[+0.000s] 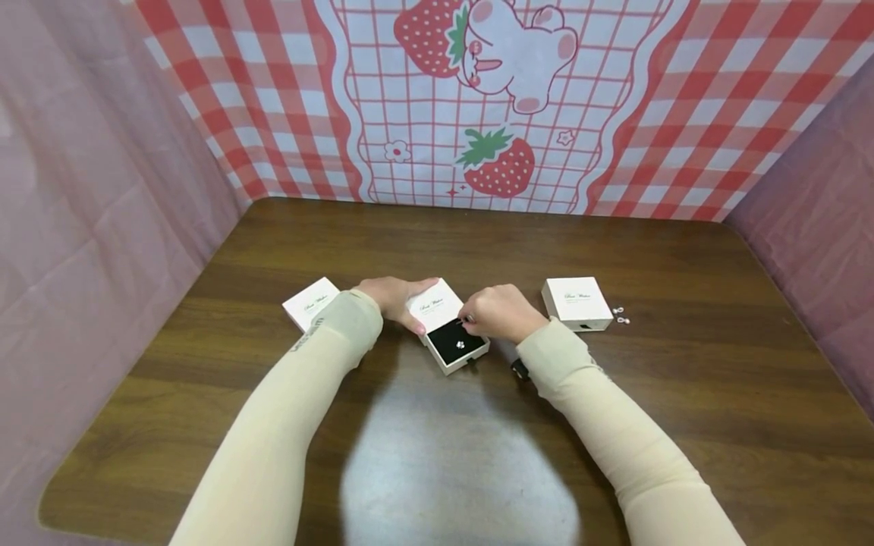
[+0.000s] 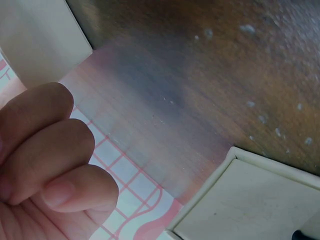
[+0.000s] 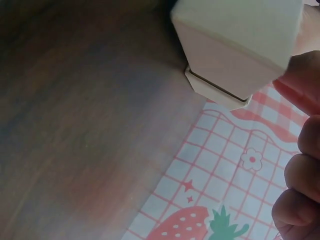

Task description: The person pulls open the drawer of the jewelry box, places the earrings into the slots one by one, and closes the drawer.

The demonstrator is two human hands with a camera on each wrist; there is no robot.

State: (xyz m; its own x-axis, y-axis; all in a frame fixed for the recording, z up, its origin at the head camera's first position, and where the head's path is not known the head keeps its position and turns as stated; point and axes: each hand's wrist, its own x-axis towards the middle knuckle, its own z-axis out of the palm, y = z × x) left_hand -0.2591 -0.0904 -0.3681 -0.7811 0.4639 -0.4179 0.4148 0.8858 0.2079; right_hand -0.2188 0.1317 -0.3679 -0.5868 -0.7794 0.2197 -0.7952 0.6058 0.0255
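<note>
In the head view, a white drawer-style jewelry box (image 1: pixel 435 303) lies at mid-table with its drawer pulled out toward me. The drawer's black pad (image 1: pixel 447 341) carries a small silvery earring (image 1: pixel 460 345). My left hand (image 1: pixel 396 298) grips the box's sleeve from the left, thumb at the near side and fingers at the far side. Over the drawer's right edge, my right hand (image 1: pixel 504 313) has its fingers curled and pinches what looks like another tiny silvery earring, mostly hidden by the fingertips. Curled fingers of the right hand (image 3: pixel 300 185) show beside the white box in the right wrist view.
To the right stands a second white box (image 1: pixel 577 301), with small silvery earrings (image 1: pixel 623 320) on the table beside it. A third white box (image 1: pixel 310 301) at the left is partly covered by my left sleeve. A small black object (image 1: pixel 520 369) shows beneath my right wrist.
</note>
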